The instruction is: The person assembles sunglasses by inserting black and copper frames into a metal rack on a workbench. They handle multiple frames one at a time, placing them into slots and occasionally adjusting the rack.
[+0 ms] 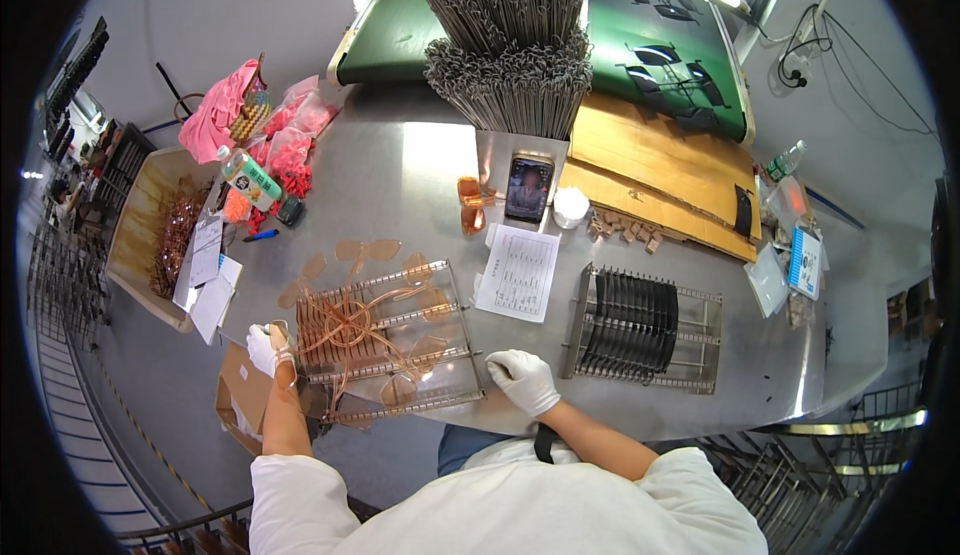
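Note:
My left hand (264,349), in a white glove, is closed at the left side of a metal rack (462,345). A thin pale loop shows at its fingertips, too small to name. Several thin amber plastic pieces stand in a row in the rack's left part. Across the rack lies an amber moulded branch piece (350,323), with lens-shaped plates spreading from a central ring. My right hand (526,382), also gloved, rests near the rack's right end with its fingers curled together. Whatever it pinches, if anything, is hidden.
Right of me stands a second rack (700,340) holding black curved pieces (630,325). Farther back are a paper sheet (518,273), phone (529,188), white roll (571,207), cardboard (660,170) and bundled wire hooks (510,80). A bottle (250,177) and a bin (150,225) are left.

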### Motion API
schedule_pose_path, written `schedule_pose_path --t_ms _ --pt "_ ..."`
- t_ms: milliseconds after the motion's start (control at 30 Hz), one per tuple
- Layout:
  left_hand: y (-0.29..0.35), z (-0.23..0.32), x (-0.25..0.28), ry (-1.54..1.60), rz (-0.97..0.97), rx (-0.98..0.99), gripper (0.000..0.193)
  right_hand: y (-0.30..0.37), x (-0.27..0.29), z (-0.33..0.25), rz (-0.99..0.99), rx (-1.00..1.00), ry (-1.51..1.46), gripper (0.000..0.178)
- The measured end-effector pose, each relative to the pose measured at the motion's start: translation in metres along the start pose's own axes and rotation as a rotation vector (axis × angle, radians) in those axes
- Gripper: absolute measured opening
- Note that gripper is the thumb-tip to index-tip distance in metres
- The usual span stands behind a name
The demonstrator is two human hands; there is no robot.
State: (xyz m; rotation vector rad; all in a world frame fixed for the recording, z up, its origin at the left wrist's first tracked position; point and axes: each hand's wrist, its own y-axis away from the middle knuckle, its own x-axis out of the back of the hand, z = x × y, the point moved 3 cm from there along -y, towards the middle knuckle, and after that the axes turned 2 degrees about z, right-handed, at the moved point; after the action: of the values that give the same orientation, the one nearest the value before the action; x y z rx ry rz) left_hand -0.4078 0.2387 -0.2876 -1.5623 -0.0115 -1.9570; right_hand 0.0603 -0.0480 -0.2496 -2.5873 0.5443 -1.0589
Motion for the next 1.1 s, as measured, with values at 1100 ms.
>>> schedule_pose_path --t_ms 1100 --pt "0.0006 0.002 0.0038 -0.007 -0.021 0.025 0.028 0.0002 0.0002 0.0001 -0.014 -0.013 -0.005 0.012"
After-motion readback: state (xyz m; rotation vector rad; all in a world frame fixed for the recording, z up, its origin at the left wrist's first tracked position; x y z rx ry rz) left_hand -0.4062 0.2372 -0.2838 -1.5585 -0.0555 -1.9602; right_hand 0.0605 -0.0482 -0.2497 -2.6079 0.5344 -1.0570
